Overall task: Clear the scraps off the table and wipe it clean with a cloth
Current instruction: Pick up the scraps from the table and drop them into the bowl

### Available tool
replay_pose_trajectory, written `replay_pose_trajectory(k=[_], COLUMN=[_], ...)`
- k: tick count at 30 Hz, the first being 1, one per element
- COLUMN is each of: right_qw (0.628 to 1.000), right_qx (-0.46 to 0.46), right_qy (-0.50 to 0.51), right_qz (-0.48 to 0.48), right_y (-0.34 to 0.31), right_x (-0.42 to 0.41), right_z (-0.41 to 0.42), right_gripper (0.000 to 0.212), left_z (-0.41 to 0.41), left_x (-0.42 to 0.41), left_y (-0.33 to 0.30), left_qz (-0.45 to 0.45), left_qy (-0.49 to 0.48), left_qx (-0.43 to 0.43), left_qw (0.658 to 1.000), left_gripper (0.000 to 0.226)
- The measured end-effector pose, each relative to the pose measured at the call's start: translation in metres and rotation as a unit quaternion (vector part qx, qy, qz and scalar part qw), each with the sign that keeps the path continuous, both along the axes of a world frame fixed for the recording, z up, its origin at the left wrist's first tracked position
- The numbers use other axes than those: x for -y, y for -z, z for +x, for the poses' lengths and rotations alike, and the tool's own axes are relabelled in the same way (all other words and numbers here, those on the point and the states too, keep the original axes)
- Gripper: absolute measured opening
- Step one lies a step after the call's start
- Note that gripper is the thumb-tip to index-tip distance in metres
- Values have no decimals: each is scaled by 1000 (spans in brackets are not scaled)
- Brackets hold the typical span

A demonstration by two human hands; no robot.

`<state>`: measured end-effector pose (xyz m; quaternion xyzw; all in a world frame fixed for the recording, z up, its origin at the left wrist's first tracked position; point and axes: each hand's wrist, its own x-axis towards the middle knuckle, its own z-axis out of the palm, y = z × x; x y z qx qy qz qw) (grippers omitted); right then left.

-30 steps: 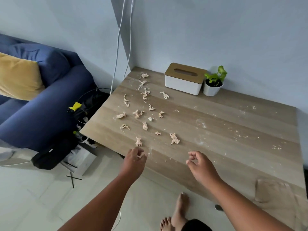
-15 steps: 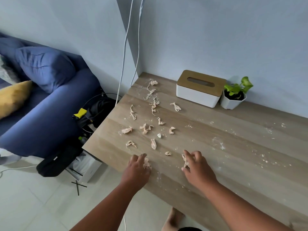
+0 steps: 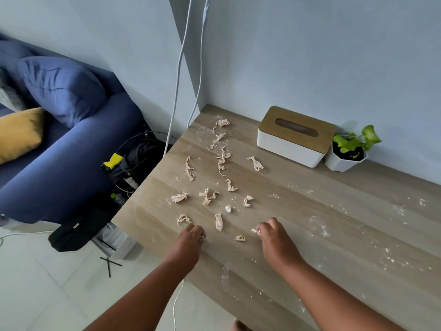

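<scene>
Several pale pink crumpled scraps [image 3: 208,196] lie scattered over the left part of the wooden table [image 3: 310,223], with white crumbs and dust to the right. My left hand [image 3: 189,240] rests near the table's left front edge, fingers closed on a scrap, just below a stringy scrap [image 3: 183,219]. My right hand [image 3: 273,237] is beside it, fingers pinched on another scrap that shows at the fingertips. A small scrap [image 3: 240,238] lies between my hands. No cloth is in view.
A white tissue box with a wooden lid [image 3: 294,136] and a small potted plant [image 3: 349,151] stand against the back wall. Two white cables [image 3: 181,68] hang down at the table's left corner. A blue sofa [image 3: 59,144] and bags [image 3: 133,163] are on the left.
Both hands came down onto the table and closed on the two nearest scraps, which now sit inside the fingers. The view tilted down and closer.
</scene>
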<state>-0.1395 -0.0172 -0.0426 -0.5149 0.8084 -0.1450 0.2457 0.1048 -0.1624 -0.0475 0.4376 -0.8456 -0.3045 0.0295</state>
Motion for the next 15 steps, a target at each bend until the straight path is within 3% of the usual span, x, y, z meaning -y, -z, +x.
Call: replay_pose_trajectory(k=[15], right_qw=[984], right_qx=[84], right_qy=[71], right_qz=[-139], right_y=[-19], right_x=[35], right_z=[17], right_gripper=[26], left_z=[10], left_x=[46], left_y=[-22], left_qz=[15], left_qy=[-65], left_qx=[-11], left_qw=[998], left_gripper=[36])
